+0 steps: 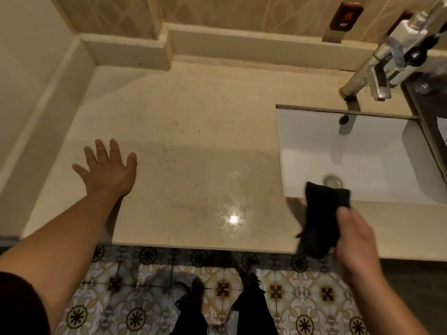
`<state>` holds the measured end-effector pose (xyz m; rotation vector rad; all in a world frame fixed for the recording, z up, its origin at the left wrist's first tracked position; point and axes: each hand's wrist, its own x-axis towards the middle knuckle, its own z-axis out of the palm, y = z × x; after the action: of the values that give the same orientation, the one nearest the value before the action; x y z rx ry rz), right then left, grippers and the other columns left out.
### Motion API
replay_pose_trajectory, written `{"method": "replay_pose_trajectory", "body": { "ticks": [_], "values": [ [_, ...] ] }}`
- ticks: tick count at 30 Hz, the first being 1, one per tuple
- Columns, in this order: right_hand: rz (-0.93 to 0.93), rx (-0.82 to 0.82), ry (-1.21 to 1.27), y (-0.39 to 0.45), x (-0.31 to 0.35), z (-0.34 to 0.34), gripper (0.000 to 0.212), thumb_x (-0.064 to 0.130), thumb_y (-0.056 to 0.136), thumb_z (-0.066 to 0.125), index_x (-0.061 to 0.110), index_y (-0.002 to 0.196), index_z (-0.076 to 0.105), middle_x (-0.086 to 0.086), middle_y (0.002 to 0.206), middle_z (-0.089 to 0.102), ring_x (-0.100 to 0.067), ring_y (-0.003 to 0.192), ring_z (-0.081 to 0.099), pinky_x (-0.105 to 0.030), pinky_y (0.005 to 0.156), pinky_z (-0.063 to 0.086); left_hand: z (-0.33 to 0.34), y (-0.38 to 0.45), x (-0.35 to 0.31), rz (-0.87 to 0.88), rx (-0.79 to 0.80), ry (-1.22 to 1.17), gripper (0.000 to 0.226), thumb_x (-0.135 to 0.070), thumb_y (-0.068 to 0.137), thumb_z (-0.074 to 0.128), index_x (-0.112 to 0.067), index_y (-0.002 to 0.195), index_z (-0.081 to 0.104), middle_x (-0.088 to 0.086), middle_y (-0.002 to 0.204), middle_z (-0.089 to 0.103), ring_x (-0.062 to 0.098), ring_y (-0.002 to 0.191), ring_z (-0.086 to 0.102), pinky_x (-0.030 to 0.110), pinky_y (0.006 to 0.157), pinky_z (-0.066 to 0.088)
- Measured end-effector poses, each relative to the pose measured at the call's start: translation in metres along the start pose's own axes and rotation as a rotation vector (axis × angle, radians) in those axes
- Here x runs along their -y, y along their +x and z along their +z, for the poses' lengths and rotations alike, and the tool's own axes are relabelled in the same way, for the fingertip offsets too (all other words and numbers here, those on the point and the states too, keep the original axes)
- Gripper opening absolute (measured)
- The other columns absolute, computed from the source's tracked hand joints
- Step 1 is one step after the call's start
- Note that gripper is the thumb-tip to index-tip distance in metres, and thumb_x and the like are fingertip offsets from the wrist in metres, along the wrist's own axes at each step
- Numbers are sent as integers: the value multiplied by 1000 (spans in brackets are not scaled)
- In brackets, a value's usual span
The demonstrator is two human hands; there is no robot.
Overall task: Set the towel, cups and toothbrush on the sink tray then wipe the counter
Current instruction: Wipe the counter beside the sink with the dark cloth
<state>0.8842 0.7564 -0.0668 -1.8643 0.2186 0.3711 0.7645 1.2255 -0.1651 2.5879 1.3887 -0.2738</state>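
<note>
**Counter wipe: cloth position relative to the working surface**

Cloth (321,218) placement governs the coming stroke. It is dark and folded, and the right hand (358,240) grips its near end with the fingers closed around it. The long axis of the cloth runs from the counter's front edge away from the person toward the sink basin (362,153), and its far end overlaps the basin's front rim. Whether the cloth presses on the surface or is slightly lifted cannot be determined; it shows motion blur.

The counter (193,146) extends to the left of the cloth as a broad, bare, glossy slab. All of this unwiped-looking area lies to the left of the right hand, so the next stroke would most plausibly travel leftward along the front edge.

The left hand (108,170) is spread wide, fingers splayed, holding nothing. It sits at the left part of the counter, palm down; contact with the surface is likely but not certain. It is well apart from the cloth, and it lies in the path of a full leftward stroke.

The faucet (370,76) stands behind the basin. A dark tray edge (416,102) shows at the far right; its contents are not legible. Cups and toothbrush are not visible on the counter.
</note>
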Motion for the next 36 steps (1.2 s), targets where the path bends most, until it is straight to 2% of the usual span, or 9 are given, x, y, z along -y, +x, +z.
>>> {"method": "replay_pose_trajectory", "body": {
  "ticks": [3,7,11,16,19,22,28,32,36],
  "values": [
    [-254,-79,-560,25,-21,-40,37,50,98,33,30,120,56,-3,104,66,-23,90,60,-34,66,45,0,0,-1,2,3,-3,80,-71,90,3,-26,156,-3,7,165,-9,32,149,-12,66,113,-7],
    [-401,85,-1003,32,-58,-3,41,18,102,41,3,140,47,-19,147,44,-33,137,37,-52,114,27,0,0,1,9,1,-5,80,-71,90,3,-26,156,-3,7,165,-9,32,149,-13,66,113,-8],
    [-618,149,-1150,-5,-64,75,42,11,84,69,0,124,60,-22,136,55,-37,128,49,-54,104,37,0,0,2,18,11,-10,81,-71,90,1,-26,156,-4,7,165,-10,33,149,-14,66,112,-9],
    [-796,373,-1008,-84,-66,167,45,22,79,78,11,122,67,-12,135,60,-29,126,54,-53,105,34,-6,2,2,31,60,-15,84,-74,88,1,-26,156,-7,6,164,-16,32,148,-19,67,112,-10],
    [-744,521,-821,-105,-59,195,39,23,98,54,12,135,56,-7,149,45,-21,141,36,-45,119,7,-12,2,12,96,149,13,87,-79,85,1,-27,154,-10,6,163,-19,32,148,-20,65,112,-10],
    [-483,705,-506,-114,-35,199,40,29,105,36,16,141,50,2,146,47,-5,136,34,-23,118,9,-25,0,24,163,217,-6,87,-78,86,2,-26,156,-5,6,164,-15,32,149,-16,63,114,-7],
    [532,968,447,-114,23,186,36,23,102,45,0,120,66,-21,118,67,-32,105,66,-45,91,53,-70,-47,17,369,347,-179,64,-54,103,18,-20,157,7,3,165,4,25,151,2,53,119,3],
    [451,1056,425,-109,65,164,44,26,96,56,-4,127,57,-25,123,61,-35,106,61,-47,96,48,-127,-105,-4,497,454,-681,71,-70,93,29,-27,149,37,-3,153,42,13,137,40,41,118,24],
    [102,911,159,-108,109,141,21,22,94,63,6,108,64,-15,102,70,-27,90,65,-38,77,50,-185,-144,-25,714,564,-628,66,-58,88,59,-35,146,37,-14,134,57,-2,115,57,29,104,43]
  ]
}}
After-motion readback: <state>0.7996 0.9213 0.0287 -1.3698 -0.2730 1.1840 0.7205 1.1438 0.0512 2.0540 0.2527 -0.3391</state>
